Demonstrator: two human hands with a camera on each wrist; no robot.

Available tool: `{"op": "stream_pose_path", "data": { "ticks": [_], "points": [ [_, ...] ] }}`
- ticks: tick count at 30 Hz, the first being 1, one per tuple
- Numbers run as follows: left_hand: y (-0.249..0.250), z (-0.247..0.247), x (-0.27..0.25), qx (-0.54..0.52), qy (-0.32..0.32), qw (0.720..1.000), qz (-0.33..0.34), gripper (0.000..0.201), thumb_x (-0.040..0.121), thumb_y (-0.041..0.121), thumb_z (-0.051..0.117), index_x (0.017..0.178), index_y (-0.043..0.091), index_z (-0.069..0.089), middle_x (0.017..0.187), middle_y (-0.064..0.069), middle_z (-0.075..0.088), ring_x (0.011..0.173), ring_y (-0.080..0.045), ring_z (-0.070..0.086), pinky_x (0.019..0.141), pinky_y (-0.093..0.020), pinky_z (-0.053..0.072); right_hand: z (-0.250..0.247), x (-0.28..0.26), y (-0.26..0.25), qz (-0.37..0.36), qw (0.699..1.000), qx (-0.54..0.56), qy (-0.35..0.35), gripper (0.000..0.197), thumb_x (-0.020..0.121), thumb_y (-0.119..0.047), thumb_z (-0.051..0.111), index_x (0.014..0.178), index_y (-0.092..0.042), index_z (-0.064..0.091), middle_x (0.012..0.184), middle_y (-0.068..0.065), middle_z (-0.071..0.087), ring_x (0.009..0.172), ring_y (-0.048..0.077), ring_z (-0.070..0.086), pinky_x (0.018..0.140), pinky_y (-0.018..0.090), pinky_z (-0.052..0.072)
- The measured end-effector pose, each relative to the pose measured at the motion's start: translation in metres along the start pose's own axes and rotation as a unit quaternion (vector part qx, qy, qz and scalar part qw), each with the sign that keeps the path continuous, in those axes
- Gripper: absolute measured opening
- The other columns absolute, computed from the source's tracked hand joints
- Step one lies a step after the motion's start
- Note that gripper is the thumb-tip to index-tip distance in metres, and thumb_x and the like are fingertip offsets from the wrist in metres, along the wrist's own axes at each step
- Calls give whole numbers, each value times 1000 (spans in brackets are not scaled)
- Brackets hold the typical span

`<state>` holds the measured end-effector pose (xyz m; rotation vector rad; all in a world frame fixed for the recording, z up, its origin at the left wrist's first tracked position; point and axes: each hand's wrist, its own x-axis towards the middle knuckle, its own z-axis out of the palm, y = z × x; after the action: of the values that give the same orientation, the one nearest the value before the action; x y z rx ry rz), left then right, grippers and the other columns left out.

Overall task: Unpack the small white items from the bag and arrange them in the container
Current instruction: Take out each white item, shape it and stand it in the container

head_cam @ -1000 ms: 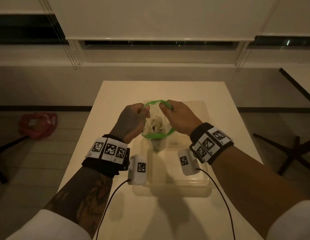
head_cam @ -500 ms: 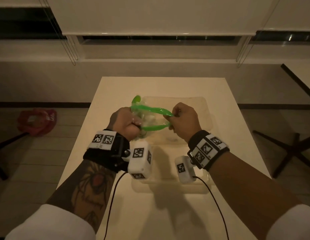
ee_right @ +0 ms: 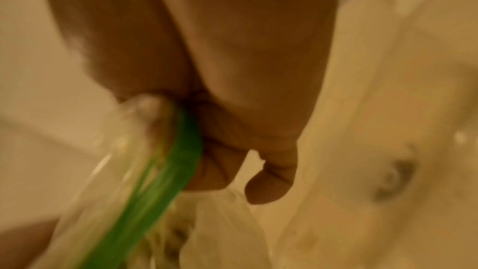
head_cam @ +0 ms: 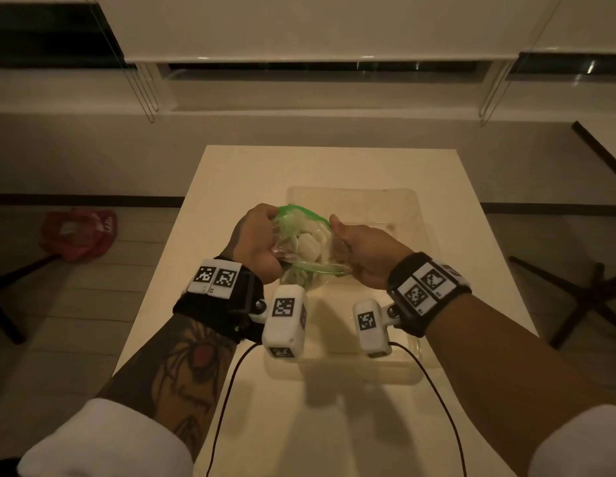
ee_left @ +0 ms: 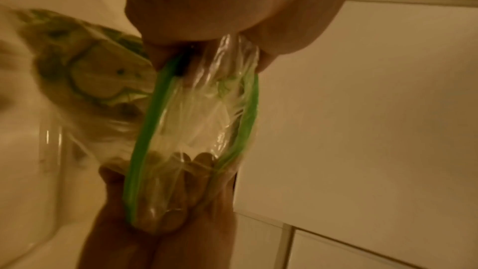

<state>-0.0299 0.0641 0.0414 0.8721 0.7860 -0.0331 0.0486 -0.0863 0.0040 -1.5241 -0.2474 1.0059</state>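
Note:
A clear plastic bag (head_cam: 308, 249) with a green zip rim is held over the clear plastic container (head_cam: 399, 215) on the table. Small white items (head_cam: 308, 248) show through its open mouth. My left hand (head_cam: 256, 244) grips the bag's left side with curled fingers. My right hand (head_cam: 363, 251) pinches the right side of the rim. In the left wrist view the green rim (ee_left: 145, 130) gapes open below my left hand (ee_left: 232, 17). In the blurred right wrist view my right hand (ee_right: 220, 109) pinches the green rim (ee_right: 165, 181).
The container sits mid-table on a pale rectangular table (head_cam: 471, 235). A red bag (head_cam: 77, 234) lies on the floor at the left. Dark chair legs (head_cam: 588, 290) stand at the right, and a second table's edge (head_cam: 602, 146) shows at far right.
Both hands have tilted the bag: its mouth, first upright, now lies turned towards me. The hands came closer together and lower over the container.

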Motion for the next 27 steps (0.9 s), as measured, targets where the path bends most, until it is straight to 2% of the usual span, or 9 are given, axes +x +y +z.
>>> {"op": "stream_pose_path", "data": {
  "ticks": [2, 5, 8, 13, 15, 17, 20, 24, 27],
  "points": [
    [-4, 0, 3, -4, -23, 1000, -4, 31, 91, 23, 43, 64, 10, 52, 54, -4, 51, 37, -14, 45, 40, -14, 35, 8, 1, -8, -2, 968, -236, 89, 47, 97, -48, 47, 76, -8, 60, 66, 4, 52, 62, 18, 47, 65, 32, 39],
    [-5, 0, 5, 22, -48, 998, 33, 34, 94, 23, 44, 61, 14, 47, 47, 1, 39, 34, -10, 27, 33, -16, 24, 12, 1, -11, -136, 896, -388, 166, 30, 98, -31, 48, 77, -11, 52, 67, 2, 53, 59, 15, 47, 63, 28, 36],
    [2, 0, 1, 32, -42, 997, 64, 26, 92, 18, 44, 70, 9, 57, 53, -1, 46, 34, -10, 36, 33, -12, 26, 19, -3, -9, -296, 854, -375, 205, 23, 98, -28, 50, 113, -12, 56, 94, 0, 56, 76, 12, 50, 70, 26, 39],
    [4, 5, -10, 59, -51, 992, 94, 33, 93, 15, 44, 62, 9, 52, 49, -2, 50, 34, -13, 47, 40, -14, 39, 24, 6, -1, -354, 789, -468, 182, 22, 94, -24, 56, 102, -6, 64, 90, 6, 57, 71, 17, 50, 67, 33, 46],
    [2, 0, -9, 65, -64, 992, 92, 29, 86, 8, 47, 57, 10, 48, 48, -2, 45, 33, -10, 40, 38, -13, 35, 20, 8, -3, -320, 802, -471, 182, 16, 92, -8, 50, 96, -3, 65, 87, 10, 62, 74, 24, 56, 72, 40, 49],
    [2, -9, -7, 201, -27, 969, 144, 10, 81, -1, 52, 80, 9, 52, 64, -7, 48, 45, -14, 45, 44, -23, 37, 16, 12, -5, -262, 855, -406, 189, 19, 93, -4, 45, 95, -5, 64, 85, 10, 66, 73, 23, 63, 70, 36, 53],
    [2, -26, -1, 420, 61, 873, 238, 44, 76, -2, 68, 110, 15, 45, 86, -8, 56, 72, -20, 57, 63, -32, 51, 13, 20, -7, -186, 944, -199, 188, 23, 93, 1, 43, 85, -10, 62, 80, 13, 65, 72, 29, 67, 69, 38, 58],
    [-3, -44, 2, 505, 218, 762, 341, 16, 80, 11, 70, 87, 12, 55, 81, -2, 57, 78, -20, 58, 58, -22, 44, 19, 21, -12, -142, 982, 12, 124, 31, 91, 12, 35, 92, -13, 53, 73, 14, 56, 60, 26, 58, 56, 31, 50],
    [-6, -57, 6, 361, 247, 855, 279, 13, 79, 14, 74, 76, 10, 63, 78, -8, 66, 76, -24, 68, 62, -35, 59, 20, 24, -10, -190, 975, -50, 103, 31, 93, 11, 36, 86, -15, 51, 70, 12, 57, 61, 23, 59, 58, 30, 50]
  ]
}}
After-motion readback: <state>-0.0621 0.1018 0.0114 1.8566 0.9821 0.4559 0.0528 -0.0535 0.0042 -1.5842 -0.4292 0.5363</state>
